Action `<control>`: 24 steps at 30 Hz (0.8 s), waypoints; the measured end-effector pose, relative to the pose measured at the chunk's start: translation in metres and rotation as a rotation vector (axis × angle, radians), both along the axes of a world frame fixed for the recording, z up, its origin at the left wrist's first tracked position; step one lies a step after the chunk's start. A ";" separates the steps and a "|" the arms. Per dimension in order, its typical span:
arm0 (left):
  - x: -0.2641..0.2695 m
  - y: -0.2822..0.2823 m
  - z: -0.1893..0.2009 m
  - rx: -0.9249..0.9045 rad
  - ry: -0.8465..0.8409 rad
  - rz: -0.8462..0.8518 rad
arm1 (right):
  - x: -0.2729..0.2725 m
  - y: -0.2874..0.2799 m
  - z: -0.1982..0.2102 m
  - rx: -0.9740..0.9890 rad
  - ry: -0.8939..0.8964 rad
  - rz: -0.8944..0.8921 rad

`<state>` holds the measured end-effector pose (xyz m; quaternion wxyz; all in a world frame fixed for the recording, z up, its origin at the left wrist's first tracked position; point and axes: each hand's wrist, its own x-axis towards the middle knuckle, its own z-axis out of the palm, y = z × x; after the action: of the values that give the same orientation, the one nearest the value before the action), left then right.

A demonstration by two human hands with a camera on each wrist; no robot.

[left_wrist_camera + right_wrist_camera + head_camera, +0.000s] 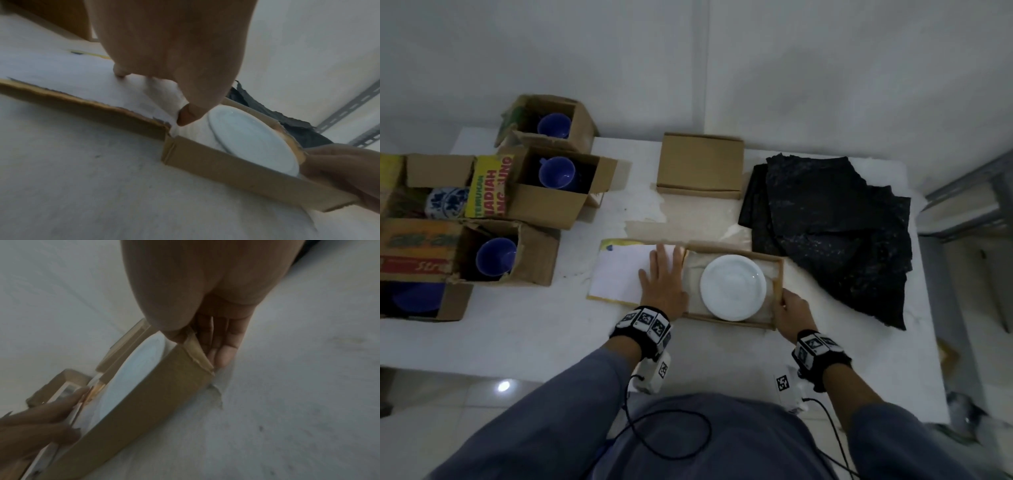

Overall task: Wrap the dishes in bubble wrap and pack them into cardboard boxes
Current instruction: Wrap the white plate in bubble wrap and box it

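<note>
The white plate (733, 287) lay bare in the flat box (729, 322) near the table's front, the left hand (664, 283) pressed flat on the flap (619, 274), the right hand (792, 317) pinched the right wall, so lifting the plate out slowly for wrapping seemed best.

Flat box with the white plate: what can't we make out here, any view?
- Flat box, head view: the right hand covers its near right corner; its grip there shows only in the right wrist view.
- Opened lid: the left hand lies flat on it and hides part of it.
- White plate: underside hidden everywhere; box wall cuts off its near edge in the wrist views.
- Lowest left box: cut off by the frame edge, dark inside.
</note>
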<state>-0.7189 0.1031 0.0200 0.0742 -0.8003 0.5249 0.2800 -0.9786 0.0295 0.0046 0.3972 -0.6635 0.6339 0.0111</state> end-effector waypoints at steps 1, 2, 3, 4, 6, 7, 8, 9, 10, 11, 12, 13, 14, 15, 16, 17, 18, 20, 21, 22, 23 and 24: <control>0.006 0.003 -0.003 -0.010 -0.014 0.013 | 0.008 0.000 0.002 0.020 0.001 0.024; 0.011 0.004 -0.003 -0.020 -0.010 0.033 | 0.015 -0.001 0.005 0.037 0.003 0.046; 0.016 0.005 -0.005 -0.031 0.007 0.051 | 0.021 -0.002 0.008 0.048 0.018 0.067; 0.019 0.006 -0.005 -0.056 0.035 0.069 | 0.025 -0.004 0.012 0.051 0.063 0.099; 0.021 0.008 -0.005 -0.152 0.087 0.035 | 0.029 -0.010 0.021 0.004 0.232 0.188; 0.021 0.010 -0.006 -0.204 0.117 -0.043 | 0.030 -0.013 0.024 -0.054 0.298 0.214; 0.021 0.012 -0.006 -0.229 0.155 -0.156 | 0.031 -0.017 0.026 -0.136 0.304 0.222; 0.020 0.014 -0.009 -0.234 0.182 -0.277 | 0.032 -0.021 0.026 -0.239 0.257 0.236; 0.020 0.016 -0.012 -0.222 0.181 -0.382 | 0.033 -0.026 0.023 -0.334 0.209 0.281; 0.021 0.017 -0.015 -0.205 0.149 -0.453 | 0.035 -0.030 0.019 -0.392 0.180 0.359; 0.022 0.015 -0.016 -0.187 0.107 -0.485 | 0.040 -0.035 0.016 -0.420 0.165 0.447; 0.023 0.013 -0.018 -0.164 0.078 -0.495 | 0.046 -0.038 0.015 -0.417 0.162 0.519; 0.025 0.010 -0.016 -0.156 0.070 -0.501 | 0.052 -0.041 0.014 -0.387 0.170 0.562; 0.027 0.007 -0.015 -0.170 0.081 -0.513 | 0.057 -0.042 0.015 -0.357 0.179 0.579; 0.031 0.004 -0.014 -0.211 0.101 -0.535 | 0.060 -0.042 0.015 -0.342 0.189 0.579; 0.036 0.001 -0.013 -0.272 0.127 -0.546 | 0.060 -0.042 0.017 -0.333 0.205 0.569; 0.042 -0.001 -0.013 -0.333 0.153 -0.531 | 0.059 -0.041 0.019 -0.310 0.236 0.565; 0.052 -0.004 -0.012 -0.414 0.175 -0.452 | 0.054 -0.036 0.020 -0.222 0.276 0.570; 0.054 -0.004 -0.011 -0.414 0.167 -0.422 | 0.051 -0.033 0.020 -0.182 0.264 0.561; 0.054 -0.003 -0.011 -0.401 0.158 -0.400 | 0.048 -0.030 0.018 -0.160 0.240 0.550; 0.052 0.000 -0.012 -0.393 0.166 -0.380 | 0.047 -0.029 0.017 -0.155 0.219 0.546; 0.049 0.005 -0.014 -0.390 0.188 -0.360 | 0.047 -0.029 0.016 -0.166 0.214 0.547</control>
<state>-0.6696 0.1077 0.0058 -0.0816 -0.6641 0.7071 0.2289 -0.9317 0.0001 0.0204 0.2551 -0.8348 0.4687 0.1355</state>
